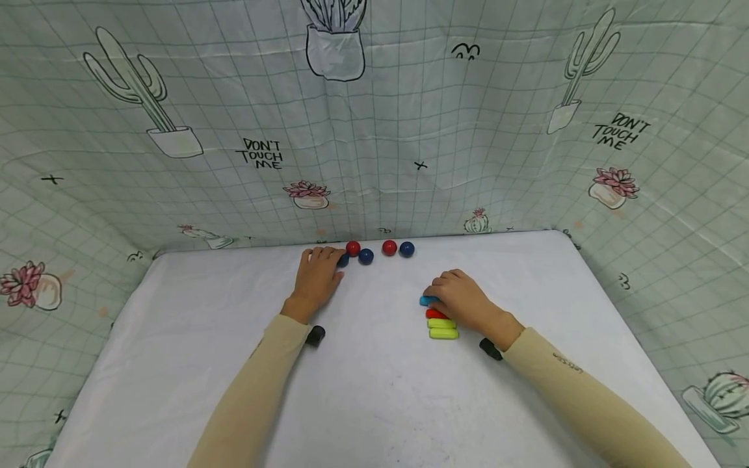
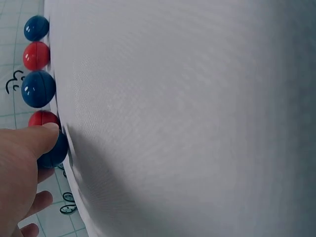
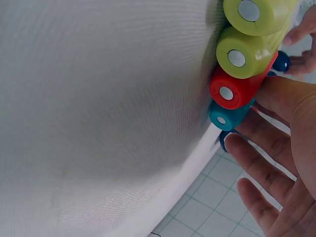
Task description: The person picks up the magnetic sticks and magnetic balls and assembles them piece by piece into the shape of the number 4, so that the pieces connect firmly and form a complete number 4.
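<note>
My left hand (image 1: 317, 278) is at the back of the white table, pinching a glossy dark blue ball (image 2: 55, 154). Its thumb lies over the near side of that ball, with the other fingers behind. Right beside it is a red ball (image 1: 353, 248), then another blue ball (image 1: 365, 256). On the right, my right hand (image 1: 462, 300) reaches over a row of short rounded bars and pinches the blue bar (image 3: 229, 116) at the far end. A red bar (image 3: 233, 89) lies against it, followed by two yellow-green bars (image 1: 443, 334) side by side. White discs show in the bar ends.
A red ball (image 1: 389, 247) and a blue ball (image 1: 406, 249) sit close together along the table's back edge. Behind the white table (image 1: 374, 390) hangs a patterned cloth (image 1: 374, 143) with cactus drawings. Each wrist carries a small black camera (image 1: 316, 336).
</note>
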A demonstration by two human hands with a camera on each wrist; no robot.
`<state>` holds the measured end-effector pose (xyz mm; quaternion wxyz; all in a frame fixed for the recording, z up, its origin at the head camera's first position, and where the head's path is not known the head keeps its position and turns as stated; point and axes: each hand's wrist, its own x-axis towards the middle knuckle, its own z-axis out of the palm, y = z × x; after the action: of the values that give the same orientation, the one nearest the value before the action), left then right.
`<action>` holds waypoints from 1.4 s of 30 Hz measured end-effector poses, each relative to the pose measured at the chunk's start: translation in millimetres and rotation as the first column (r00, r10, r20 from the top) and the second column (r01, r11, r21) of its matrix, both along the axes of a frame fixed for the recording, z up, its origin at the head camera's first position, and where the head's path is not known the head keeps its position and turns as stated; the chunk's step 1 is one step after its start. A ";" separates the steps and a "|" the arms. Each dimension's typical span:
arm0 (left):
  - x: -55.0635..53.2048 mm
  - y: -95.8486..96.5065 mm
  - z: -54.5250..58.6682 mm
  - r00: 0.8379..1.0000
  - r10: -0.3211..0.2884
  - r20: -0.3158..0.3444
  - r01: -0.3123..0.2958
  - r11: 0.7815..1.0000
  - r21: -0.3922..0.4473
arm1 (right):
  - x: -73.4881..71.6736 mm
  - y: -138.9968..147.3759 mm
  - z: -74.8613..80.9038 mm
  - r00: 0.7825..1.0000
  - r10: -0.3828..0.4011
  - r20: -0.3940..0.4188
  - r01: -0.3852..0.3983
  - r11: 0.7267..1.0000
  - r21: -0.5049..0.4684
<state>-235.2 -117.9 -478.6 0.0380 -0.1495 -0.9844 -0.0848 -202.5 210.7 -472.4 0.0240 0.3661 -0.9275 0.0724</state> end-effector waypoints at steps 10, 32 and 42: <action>5.1 -1.6 -0.8 1.000 0.009 -0.012 -0.009 1.000 -0.021 | -1.1 -4.3 0.2 1.000 -0.011 0.013 0.011 1.000 0.001; 64.6 4.9 12.1 0.995 -0.063 -0.081 0.066 0.997 0.034 | 5.6 -40.6 4.8 0.977 0.116 -0.177 -0.137 0.984 -0.111; 87.7 12.0 10.5 0.992 -0.088 -0.095 0.091 0.996 0.022 | 14.3 -62.2 3.0 0.972 0.160 -0.175 -0.181 0.977 -0.114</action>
<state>-147.4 -105.9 -468.0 0.0823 -0.1969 -0.9726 -0.0923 -188.2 148.5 -469.4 0.1177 0.4468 -0.8808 0.1035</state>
